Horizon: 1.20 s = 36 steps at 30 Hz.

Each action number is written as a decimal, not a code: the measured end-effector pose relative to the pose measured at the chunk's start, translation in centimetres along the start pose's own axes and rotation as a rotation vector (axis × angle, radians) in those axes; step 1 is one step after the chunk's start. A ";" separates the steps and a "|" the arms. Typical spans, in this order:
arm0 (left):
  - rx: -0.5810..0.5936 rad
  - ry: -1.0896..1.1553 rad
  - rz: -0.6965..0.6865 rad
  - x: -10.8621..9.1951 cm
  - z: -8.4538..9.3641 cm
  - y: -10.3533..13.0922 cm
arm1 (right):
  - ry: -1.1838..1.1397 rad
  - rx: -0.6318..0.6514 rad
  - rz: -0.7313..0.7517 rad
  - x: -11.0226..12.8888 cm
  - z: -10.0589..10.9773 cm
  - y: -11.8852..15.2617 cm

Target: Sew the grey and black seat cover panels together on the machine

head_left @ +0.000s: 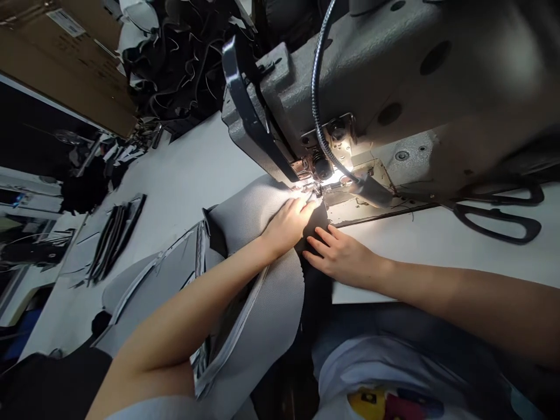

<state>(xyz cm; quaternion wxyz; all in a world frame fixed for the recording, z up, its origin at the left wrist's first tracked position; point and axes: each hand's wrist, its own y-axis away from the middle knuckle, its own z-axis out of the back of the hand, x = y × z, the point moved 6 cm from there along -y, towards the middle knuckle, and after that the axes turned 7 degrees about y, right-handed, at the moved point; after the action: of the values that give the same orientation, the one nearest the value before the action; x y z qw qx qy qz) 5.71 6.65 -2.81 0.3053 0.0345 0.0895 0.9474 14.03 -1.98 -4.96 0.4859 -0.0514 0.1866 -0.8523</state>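
Note:
My left hand [289,224] is at the sewing machine's [376,76] lit needle area, its fingers closed on the edge of the grey mesh fabric [249,213] close to the presser foot [315,189]. My right hand [343,256] rests with fingers spread on a strip of black fabric [317,230], just right of my left hand. The grey fabric is part of a larger sewn piece with a zipper-like seam [201,248], which drapes over the table's front edge under my left forearm. The needle tip is lost in the glare.
Black-handled scissors [499,213] lie on the machine bed's right side. A flexible lamp neck [315,87] hangs before the machine. Dark stacked pieces [116,239] lie on the white table [192,169] at left. Piled black fabric [184,64] and a cardboard box [65,64] stand behind.

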 end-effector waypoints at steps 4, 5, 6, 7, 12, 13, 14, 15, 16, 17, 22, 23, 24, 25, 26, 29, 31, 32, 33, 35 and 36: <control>0.129 0.042 -0.081 0.0 0.7 -1.0 | -0.053 0.054 0.008 -0.3 -0.1 0.1; 0.177 0.053 -0.098 -0.2 0.9 -1.3 | -0.072 0.063 0.005 -0.5 -0.1 0.2; 0.224 0.062 -0.109 -0.5 1.2 -1.5 | -0.089 0.070 0.002 -0.7 -0.1 0.2; 0.259 0.068 -0.114 -0.7 1.4 -1.8 | -0.102 0.073 -0.002 -0.8 -0.1 0.2; 0.321 0.142 -0.031 -1.2 1.9 -2.5 | -0.096 0.039 -0.005 -0.8 0.0 0.4; 0.319 0.172 0.000 -1.2 1.8 -2.5 | -0.084 0.028 -0.005 -0.7 0.0 0.4; 0.310 0.205 0.030 -1.1 1.6 -2.6 | -0.071 0.019 -0.006 -0.6 0.0 0.4; 0.292 0.241 0.056 -1.1 1.6 -2.7 | -0.056 0.014 -0.010 -0.6 0.0 0.4; 0.271 0.277 0.079 -1.0 1.5 -2.8 | -0.042 0.011 -0.016 -0.6 -0.1 0.3; 0.248 0.312 0.100 -1.0 1.4 -2.8 | -0.028 0.009 -0.023 -0.6 -0.2 0.3; 0.146 0.377 0.180 -0.8 0.7 -3.0 | -0.006 -0.023 -0.034 -1.2 -0.7 0.1; 0.139 0.336 0.177 -0.8 0.6 -3.0 | -0.011 -0.026 -0.036 -1.4 -0.8 0.1; 0.141 0.285 0.171 -1.0 0.4 -2.8 | -0.019 -0.026 -0.037 -1.5 -0.7 0.1; 0.148 0.236 0.159 -1.2 0.3 -2.6 | -0.032 -0.020 -0.037 -1.6 -0.7 0.1; 0.154 0.199 0.149 -1.4 0.4 -2.3 | -0.053 -0.010 -0.029 -1.5 -0.6 0.1; 0.254 0.094 0.178 -1.9 1.0 -1.3 | -0.152 0.036 0.059 -0.4 -0.2 0.1; 0.408 0.020 0.219 -1.7 1.5 -0.6 | -0.196 0.044 0.137 0.8 0.1 0.2; 0.483 0.015 0.230 -1.4 1.7 -0.3 | -0.201 0.041 0.164 1.2 0.2 0.3; 0.540 0.045 0.226 -1.2 1.8 -0.2 | -0.198 0.038 0.182 1.5 0.4 0.3; 0.582 0.193 0.194 -0.9 2.1 -0.3 | -0.197 0.046 0.201 1.8 0.5 0.5; 0.580 0.282 0.182 -0.8 2.1 -0.4 | -0.205 0.055 0.208 1.8 0.5 0.6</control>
<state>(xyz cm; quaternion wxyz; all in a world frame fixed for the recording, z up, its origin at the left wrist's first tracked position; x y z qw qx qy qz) 6.87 6.84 -0.86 0.1815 -0.0034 0.3933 0.9013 13.68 -3.84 -4.90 0.5892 -0.1052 0.1171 -0.7925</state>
